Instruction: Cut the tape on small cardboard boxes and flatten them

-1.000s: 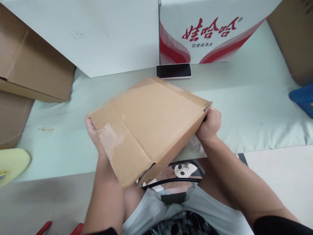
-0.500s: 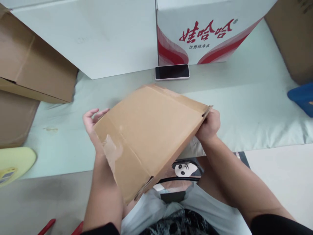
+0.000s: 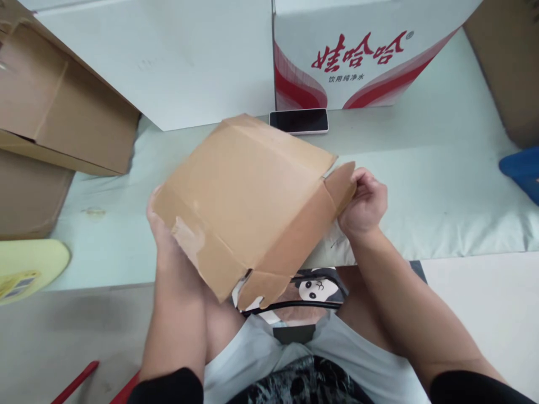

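Note:
A flattened brown cardboard box (image 3: 236, 191) is held up, tilted, over the front of the table, its near side flap folded outward. My left hand (image 3: 156, 216) grips its left edge; most of those fingers are hidden behind the cardboard. My right hand (image 3: 365, 205) is closed on a small end flap at the box's right corner. A torn strip of clear tape sticks to the left part of the cardboard. Just beyond the box lies a phone (image 3: 298, 120), dark screen up, its left end partly covered by the cardboard.
White cartons stand at the back, one with red lettering (image 3: 357, 62). Brown boxes (image 3: 80, 106) are stacked at the left above a pale yellow object (image 3: 33, 264). A blue object (image 3: 522, 168) sits at the right edge. Below the table is a bag with a panda face (image 3: 315, 289).
The cardboard has shifted up and left. Its near side has swung outward, showing a long flap and end tabs. My right hand now pinches the end flap.

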Available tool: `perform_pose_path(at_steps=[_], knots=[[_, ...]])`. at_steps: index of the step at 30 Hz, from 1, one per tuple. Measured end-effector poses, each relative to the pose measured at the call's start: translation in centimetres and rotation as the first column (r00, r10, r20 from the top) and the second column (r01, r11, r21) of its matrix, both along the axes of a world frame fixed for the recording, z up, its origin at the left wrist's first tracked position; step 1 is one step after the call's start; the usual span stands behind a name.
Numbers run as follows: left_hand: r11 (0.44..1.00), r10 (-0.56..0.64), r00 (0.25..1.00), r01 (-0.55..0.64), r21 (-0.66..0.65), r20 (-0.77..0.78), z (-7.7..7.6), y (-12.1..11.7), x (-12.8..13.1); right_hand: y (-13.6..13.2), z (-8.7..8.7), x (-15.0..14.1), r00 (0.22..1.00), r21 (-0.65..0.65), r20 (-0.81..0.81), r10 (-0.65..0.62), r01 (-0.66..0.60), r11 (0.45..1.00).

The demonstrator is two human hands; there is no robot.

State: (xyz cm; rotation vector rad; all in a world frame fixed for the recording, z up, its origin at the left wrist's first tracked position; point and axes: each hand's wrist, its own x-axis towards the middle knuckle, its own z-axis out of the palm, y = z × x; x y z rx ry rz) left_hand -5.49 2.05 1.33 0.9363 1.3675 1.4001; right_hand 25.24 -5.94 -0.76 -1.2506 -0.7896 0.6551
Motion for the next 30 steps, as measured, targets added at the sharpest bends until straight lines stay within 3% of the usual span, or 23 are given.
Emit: perform_pose_path(at_steps=[1,3,5,7,12,16,22,24,27,30], knots=[[0.999,0.009,0.999,-0.007,-0.044,0.045,0.3,-0.1,0.5,0.2,-0.1,-0.1,0.999,0.052,-0.043,-0.001,0.003,0.999],[0.982,0.166,0.956,-0.137,-0.133,0.243,0.8,-0.5,1.4,0.4,-0.5,-0.1,0.999,0.101,-0.051,0.011,-0.006,0.995],[0.974,0.193,0.923,-0.140,-0.178,0.333,0.8,-0.8,1.9,0.6,-0.9,0.0,1.000,0.134,-0.018,0.011,-0.008,0.991],[0.984,0.146,0.916,-0.094,-0.154,0.373,0.3,-1.0,1.7,0.6,-1.2,0.2,0.999,0.134,0.049,0.013,-0.019,0.991],[0.989,0.109,0.889,-0.053,-0.137,0.444,-1.0,-1.0,0.6,0.6,-1.8,0.3,0.984,0.025,0.161,0.074,-0.080,0.997],[0.996,0.086,0.873,-0.084,-0.026,0.479,-1.4,-0.1,0.8,0.6,-2.5,-0.1,0.975,-0.003,0.146,0.168,-0.170,0.985],[0.963,0.167,0.901,-0.237,0.131,0.400,-1.7,0.5,1.5,-0.3,-2.3,-1.0,0.877,-0.017,0.244,0.415,-0.424,0.906],[0.960,0.161,0.905,-0.236,0.149,0.393,-1.6,0.2,1.5,-0.6,-2.2,-1.4,0.833,-0.045,0.300,0.465,-0.475,0.879],[0.963,0.168,0.905,-0.236,0.132,0.391,-1.5,-0.2,1.7,-0.5,-2.5,-1.8,0.818,-0.115,0.369,0.441,-0.430,0.895],[0.957,0.189,0.901,-0.258,0.131,0.391,-1.2,-0.7,2.4,-0.1,-3.0,-1.9,0.863,-0.128,0.392,0.318,-0.291,0.948]])
